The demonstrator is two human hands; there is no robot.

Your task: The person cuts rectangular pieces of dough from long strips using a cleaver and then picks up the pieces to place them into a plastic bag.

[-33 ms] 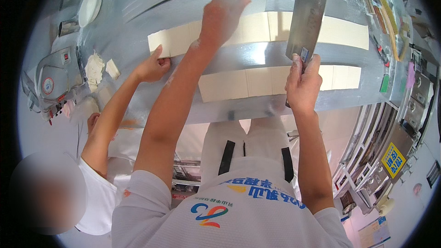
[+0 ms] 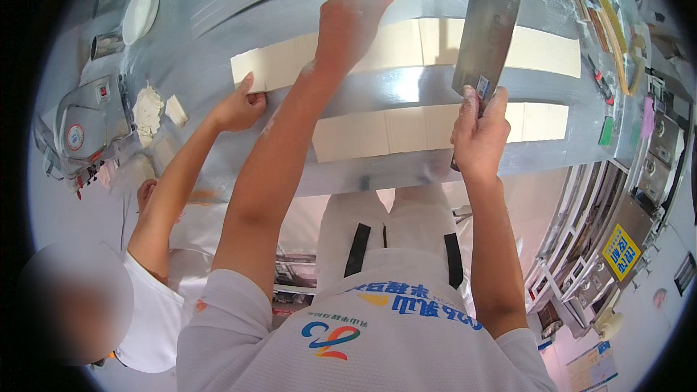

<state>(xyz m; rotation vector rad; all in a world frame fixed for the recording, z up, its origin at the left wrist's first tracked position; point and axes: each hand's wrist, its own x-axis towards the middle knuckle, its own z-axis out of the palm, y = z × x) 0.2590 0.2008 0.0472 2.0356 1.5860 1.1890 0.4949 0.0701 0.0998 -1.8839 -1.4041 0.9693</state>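
Note:
My right hand (image 2: 479, 127) grips the dark handle of a cleaver (image 2: 494, 25). Its broad metal blade points away from me, across the far dough strip (image 2: 544, 51). My left hand (image 2: 353, 20) is raised over the same strip, left of the blade, with its fingers closed; what they hold, if anything, is hidden. Nearer to me lies a second pale dough strip (image 2: 417, 129), partly covered by my right hand. Both strips are flat and show crosswise lines. At the left end of the far strip, a co-worker's hand (image 2: 239, 105) touches the dough.
The metal table (image 2: 406, 178) carries dough scraps (image 2: 149, 112), a white dish (image 2: 140, 14) and a grey machine (image 2: 94, 127) at left. At right lie a red-and-black tool (image 2: 600, 81), a green block (image 2: 606, 131) and a brush (image 2: 613, 36). A co-worker stands close on my left.

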